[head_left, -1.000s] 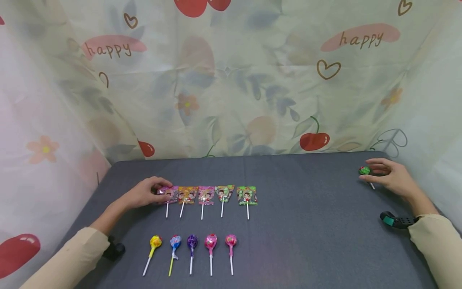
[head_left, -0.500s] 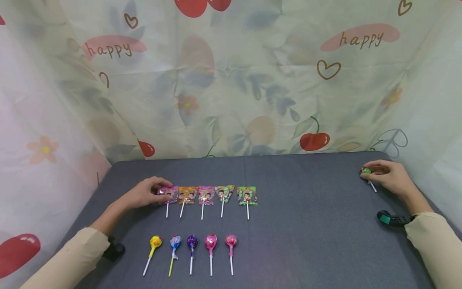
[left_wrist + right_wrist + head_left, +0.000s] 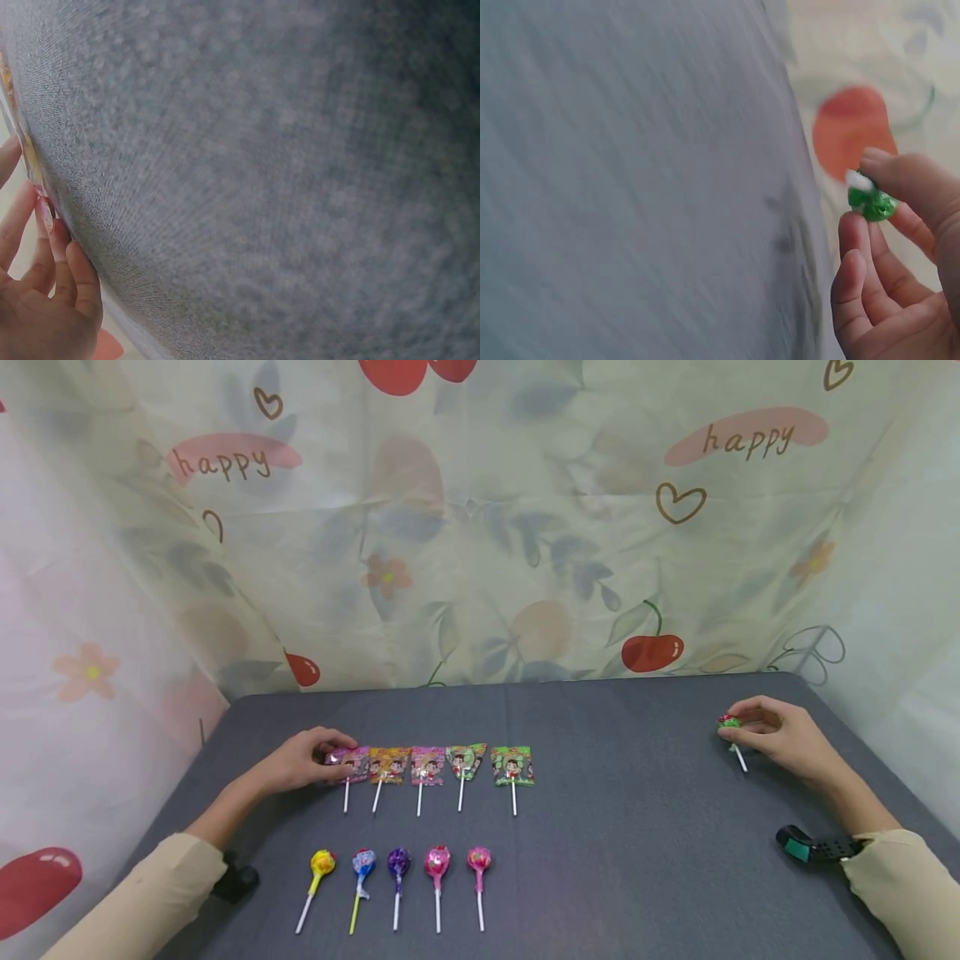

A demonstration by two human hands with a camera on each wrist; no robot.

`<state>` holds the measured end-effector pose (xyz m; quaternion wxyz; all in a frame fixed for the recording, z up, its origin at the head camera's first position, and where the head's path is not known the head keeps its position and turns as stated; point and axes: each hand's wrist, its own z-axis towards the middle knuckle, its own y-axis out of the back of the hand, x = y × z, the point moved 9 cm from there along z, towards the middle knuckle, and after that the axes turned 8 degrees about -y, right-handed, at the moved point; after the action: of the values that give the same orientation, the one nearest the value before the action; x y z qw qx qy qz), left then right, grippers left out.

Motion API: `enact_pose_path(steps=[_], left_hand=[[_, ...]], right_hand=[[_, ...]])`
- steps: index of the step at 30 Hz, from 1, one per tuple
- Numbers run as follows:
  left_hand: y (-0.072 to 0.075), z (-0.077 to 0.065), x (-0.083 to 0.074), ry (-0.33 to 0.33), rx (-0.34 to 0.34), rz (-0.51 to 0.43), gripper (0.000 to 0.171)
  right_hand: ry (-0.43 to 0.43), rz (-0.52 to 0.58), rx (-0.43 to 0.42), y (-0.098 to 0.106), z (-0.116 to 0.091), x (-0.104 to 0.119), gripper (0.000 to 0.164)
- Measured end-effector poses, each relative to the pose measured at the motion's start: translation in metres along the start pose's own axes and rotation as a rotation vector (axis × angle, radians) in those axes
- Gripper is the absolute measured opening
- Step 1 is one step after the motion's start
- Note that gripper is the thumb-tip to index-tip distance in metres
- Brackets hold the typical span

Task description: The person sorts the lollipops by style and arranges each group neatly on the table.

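Observation:
My right hand (image 3: 780, 735) pinches a lollipop with a green and red wrapper (image 3: 728, 722) between thumb and fingers, at the right side of the table. Its white stick slants down toward me. In the right wrist view the green wrapped lollipop (image 3: 871, 202) sits at the thumb and fingertips. At the left, my left hand (image 3: 307, 760) holds the pink-packeted lollipop (image 3: 358, 766) that begins the back row, thumb and fingers at its packet. Part of that packet is hidden under the fingers. The left wrist view shows my left hand (image 3: 52, 292) with fingertips at the packet's edge.
To the right in the back row lie an orange packet lollipop (image 3: 390, 764), a pink one (image 3: 427, 766) and two green ones (image 3: 513, 766). A front row holds several ball lollipops, from yellow (image 3: 322, 862) to pink (image 3: 478, 859). Patterned cloth (image 3: 480, 527) hangs behind the grey table (image 3: 622, 818).
My right hand has moved left with the green lollipop, away from the table's far right corner. The left hand has stayed on the pink packet, and the rows lie as before.

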<state>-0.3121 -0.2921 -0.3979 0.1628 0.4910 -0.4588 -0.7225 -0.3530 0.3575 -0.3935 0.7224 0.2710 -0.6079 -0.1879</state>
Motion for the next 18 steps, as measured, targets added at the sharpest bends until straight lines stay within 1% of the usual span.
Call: enact_pose_path(steps=[5, 11, 18], left_hand=[[0.0, 0.0, 0.0, -0.008, -0.005, 0.0, 0.041], [-0.001, -0.002, 0.0, -0.014, -0.015, -0.004, 0.041], [0.0, -0.001, 0.0, 0.0, -0.011, -0.01, 0.042]], right_hand=[[0.033, 0.054, 0.056, -0.028, -0.009, 0.027, 0.04], [0.002, 0.177, 0.133, -0.059, -0.019, 0.05, 0.041], [-0.009, 0.311, 0.24, -0.092, -0.03, 0.072, 0.039]])
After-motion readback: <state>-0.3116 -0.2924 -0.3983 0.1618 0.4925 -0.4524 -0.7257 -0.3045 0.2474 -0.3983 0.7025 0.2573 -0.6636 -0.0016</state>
